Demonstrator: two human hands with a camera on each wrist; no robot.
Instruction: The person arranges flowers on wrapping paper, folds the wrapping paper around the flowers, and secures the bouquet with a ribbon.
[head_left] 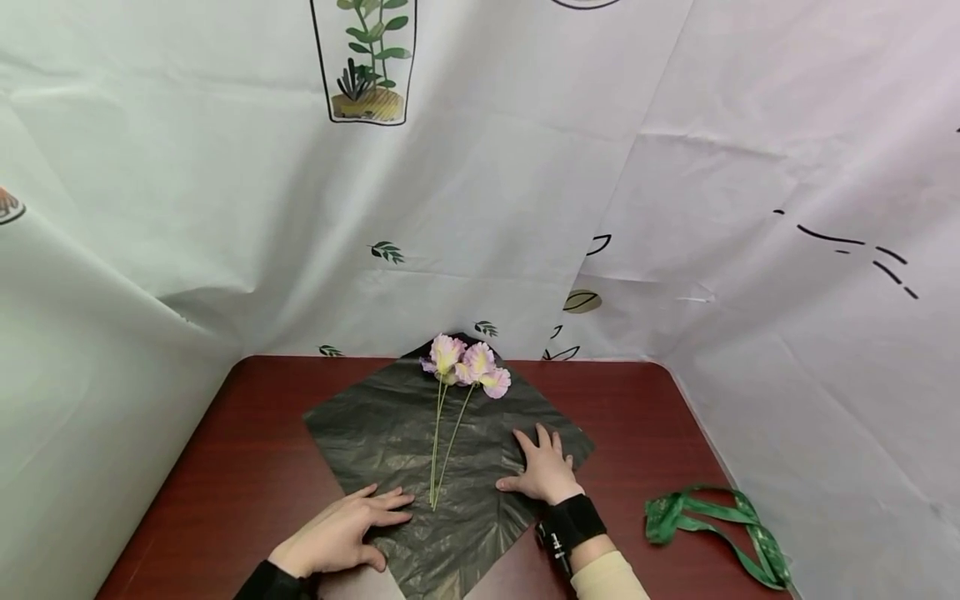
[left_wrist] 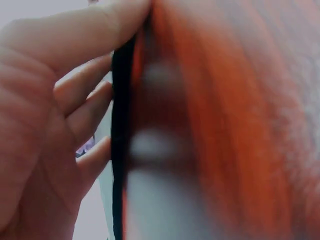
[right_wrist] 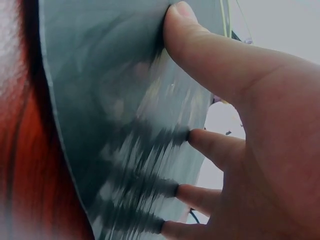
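Left hand (head_left: 341, 529): laid over the paper's near left edge, fingers extended and relaxed, nothing grasped. Right hand (head_left: 546, 475): set on the paper's right part, fingers spread, fingertips pressed down, nothing grasped.

Paper (head_left: 390, 437): black, creased, spread cornerwise on the table, far corner beside the sheet.

Flowers (head_left: 478, 360): pink and yellow, placed on the paper, blooms by its far corner, stems (head_left: 437, 433) pointed toward the near one, their ends just beside the left fingertips. No tie was seen; shifting was judged possible if the paper were tugged unevenly or the stem ends nudged. Tearing or further creasing was thought a risk if the pressed fingertips were dragged.

Table (head_left: 247, 450): reddish brown. Ribbon (head_left: 663, 518): green, loosely looped, well apart at right; tangling was considered possible from its loose loops. Sheet (head_left: 465, 208): white, printed, hung behind.
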